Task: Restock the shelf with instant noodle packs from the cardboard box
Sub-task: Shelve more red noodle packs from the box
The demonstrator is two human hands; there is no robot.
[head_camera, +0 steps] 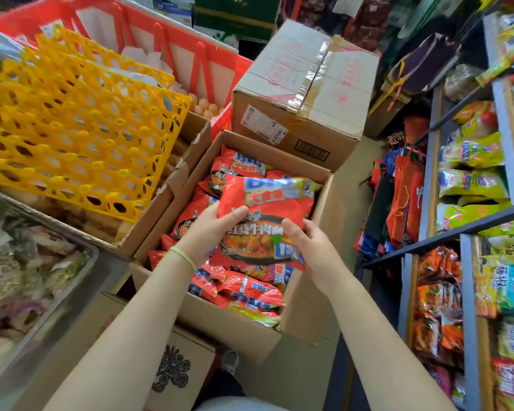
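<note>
Fingers of both hands hidden behind the pack; only thumbs show on its printed face. Pack count in the open cardboard box (pixel 318 203) cannot be made out: red packs overlap, layers below hidden. Shelf (pixel 469 226) cut off at right edge, its packs blurred.

Held instant noodle pack (pixel 264 221): one, above the box, face up, long axis running away from the person, top edge far.

Left hand (pixel 208 229) grips its left edge, right hand (pixel 312 247) its right edge. One sealed carton (pixel 303 93) behind.
</note>
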